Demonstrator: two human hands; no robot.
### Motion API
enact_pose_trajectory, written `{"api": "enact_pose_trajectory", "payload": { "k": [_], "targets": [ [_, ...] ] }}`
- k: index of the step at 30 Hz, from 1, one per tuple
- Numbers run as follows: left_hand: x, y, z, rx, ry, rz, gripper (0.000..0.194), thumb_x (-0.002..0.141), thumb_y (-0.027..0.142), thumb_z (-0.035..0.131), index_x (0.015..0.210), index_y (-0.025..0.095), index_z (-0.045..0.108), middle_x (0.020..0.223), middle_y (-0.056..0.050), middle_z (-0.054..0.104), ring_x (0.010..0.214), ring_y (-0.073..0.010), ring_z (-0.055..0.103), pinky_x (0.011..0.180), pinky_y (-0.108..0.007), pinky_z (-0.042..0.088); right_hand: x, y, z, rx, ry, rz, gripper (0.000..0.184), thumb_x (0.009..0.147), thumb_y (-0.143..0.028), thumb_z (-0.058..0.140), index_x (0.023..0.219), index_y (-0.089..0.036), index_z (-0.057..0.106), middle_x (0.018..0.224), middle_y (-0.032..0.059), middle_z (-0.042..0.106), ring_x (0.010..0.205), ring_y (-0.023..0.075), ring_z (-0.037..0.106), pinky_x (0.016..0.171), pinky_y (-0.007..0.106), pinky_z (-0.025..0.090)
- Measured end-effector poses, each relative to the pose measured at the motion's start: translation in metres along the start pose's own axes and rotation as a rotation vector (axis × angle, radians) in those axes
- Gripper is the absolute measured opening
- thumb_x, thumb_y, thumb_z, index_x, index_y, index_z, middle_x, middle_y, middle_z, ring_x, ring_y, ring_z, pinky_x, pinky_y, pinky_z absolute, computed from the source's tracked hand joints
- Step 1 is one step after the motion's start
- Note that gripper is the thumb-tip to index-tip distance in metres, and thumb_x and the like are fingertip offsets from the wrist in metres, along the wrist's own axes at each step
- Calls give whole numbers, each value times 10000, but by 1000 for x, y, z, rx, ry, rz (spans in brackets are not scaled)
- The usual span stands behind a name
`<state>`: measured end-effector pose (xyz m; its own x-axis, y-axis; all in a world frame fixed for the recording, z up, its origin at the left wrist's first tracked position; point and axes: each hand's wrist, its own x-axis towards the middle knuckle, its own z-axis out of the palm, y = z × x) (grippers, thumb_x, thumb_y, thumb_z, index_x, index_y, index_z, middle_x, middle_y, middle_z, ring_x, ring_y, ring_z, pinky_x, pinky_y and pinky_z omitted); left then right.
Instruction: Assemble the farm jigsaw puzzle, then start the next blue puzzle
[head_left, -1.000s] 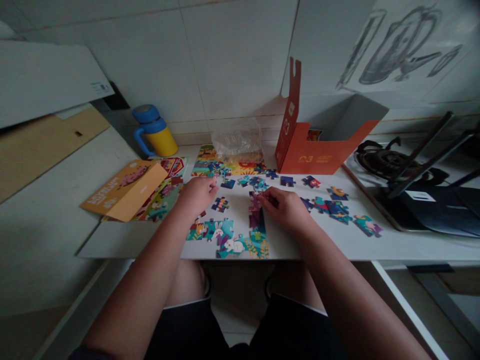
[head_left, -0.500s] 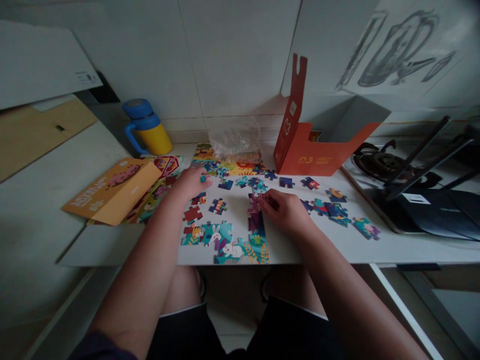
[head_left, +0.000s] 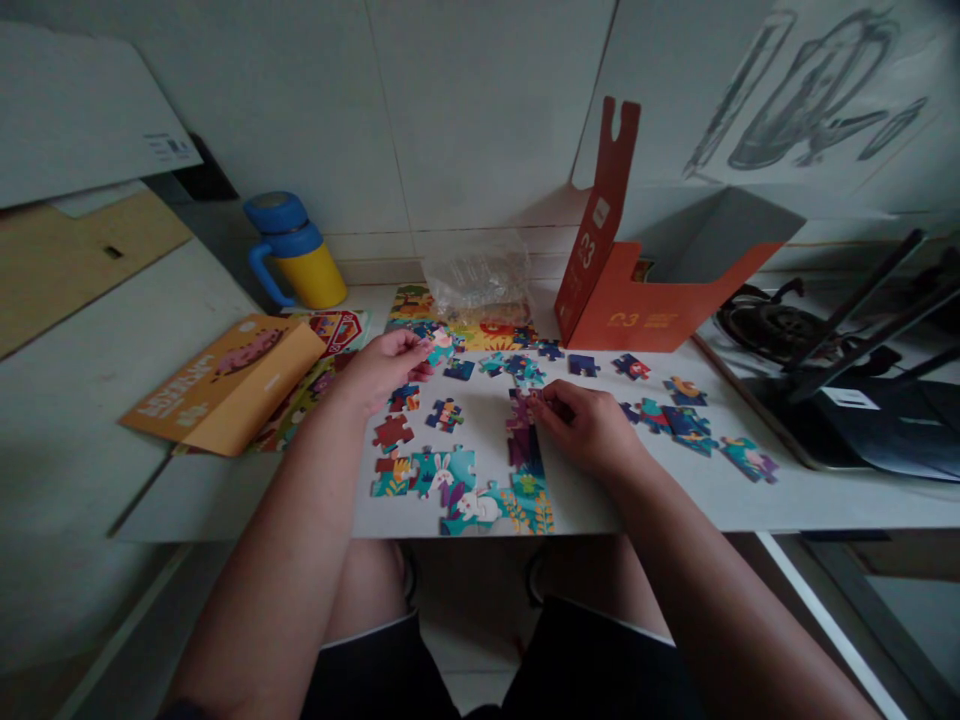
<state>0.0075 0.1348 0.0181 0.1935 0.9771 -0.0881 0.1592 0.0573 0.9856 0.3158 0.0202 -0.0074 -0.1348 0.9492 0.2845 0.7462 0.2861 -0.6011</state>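
My left hand (head_left: 384, 366) pinches a small teal and pink puzzle piece (head_left: 440, 349) just above the white table (head_left: 675, 490). My right hand (head_left: 589, 428) rests on the table with its fingers closed on the purple top piece (head_left: 523, 405) of a joined column of pieces. That column runs down to a joined strip with white rabbits (head_left: 461, 490) at the table's front edge. Loose pieces lie between my hands, among them a red one (head_left: 392, 432) and a dark blue one (head_left: 444, 413). More loose pieces (head_left: 679, 418) are scattered to the right.
An open orange puzzle box (head_left: 637, 290) stands at the back right. A clear plastic bag (head_left: 474, 282) lies against the wall. A blue and yellow mug (head_left: 296, 250) stands at the back left. An orange box lid (head_left: 225, 380) lies left. A black gas stove (head_left: 840, 380) is right.
My left hand moved from the table's middle back to the pile, then lifted a teal piece. My right hand stayed on the purple column. The camera shifted slightly.
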Motion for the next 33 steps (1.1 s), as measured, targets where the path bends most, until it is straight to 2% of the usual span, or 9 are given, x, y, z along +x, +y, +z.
{"api": "enact_pose_trajectory", "payload": {
  "k": [3,5,7,10,15,23,28,33],
  "targets": [
    [-8,7,21,-245,-122,-5,389,821,272,894,938,206,529,874,16,713,843,-173,777,861,-339,634,0,0,0,9,-7,10,352,1042,-526,589,900,-224,699,690,21,665,592,160,525,587,301,331],
    [-12,7,32,-290,-151,0,365,854,178,844,1038,217,532,979,0,743,885,-189,798,883,-369,650,0,0,1,11,-10,14,367,1047,-540,585,899,-225,702,687,15,660,590,155,519,587,300,328],
    [-15,6,39,-294,-164,12,425,878,119,795,1203,237,549,1076,-15,751,898,-183,802,907,-390,659,0,1,1,13,-10,18,377,1049,-549,583,890,-226,696,686,8,653,588,150,515,587,298,325],
    [-16,5,43,-282,-174,51,581,881,71,762,1377,275,540,1191,-29,737,940,-175,803,943,-394,662,1,2,2,11,-8,6,361,1048,-530,587,885,-223,686,682,1,645,583,145,512,588,295,323],
    [-18,5,43,-257,-182,81,594,883,82,758,1406,283,562,1304,-58,717,967,-173,796,939,-376,666,1,0,1,0,-3,0,380,1050,-536,574,848,-224,655,649,-6,614,567,144,491,584,293,319],
    [-18,1,47,-168,-206,86,524,916,148,737,1387,283,550,1133,-46,731,953,-195,789,892,-372,644,1,0,1,-19,-11,-4,341,1042,-498,571,861,-224,663,666,6,629,569,149,488,581,297,318],
    [-12,-3,43,137,-221,250,478,931,189,677,1396,260,596,981,-19,704,862,-158,700,770,-274,546,1,1,1,-24,-6,-8,320,1036,-476,573,857,-224,655,677,9,638,577,148,494,587,295,324],
    [-11,-6,42,201,-203,324,305,929,227,690,1218,217,593,957,-23,711,829,-156,660,741,-272,500,1,1,1,-22,2,-29,341,1048,-497,567,864,-224,654,676,4,623,578,145,479,589,297,325]
  ]
}}
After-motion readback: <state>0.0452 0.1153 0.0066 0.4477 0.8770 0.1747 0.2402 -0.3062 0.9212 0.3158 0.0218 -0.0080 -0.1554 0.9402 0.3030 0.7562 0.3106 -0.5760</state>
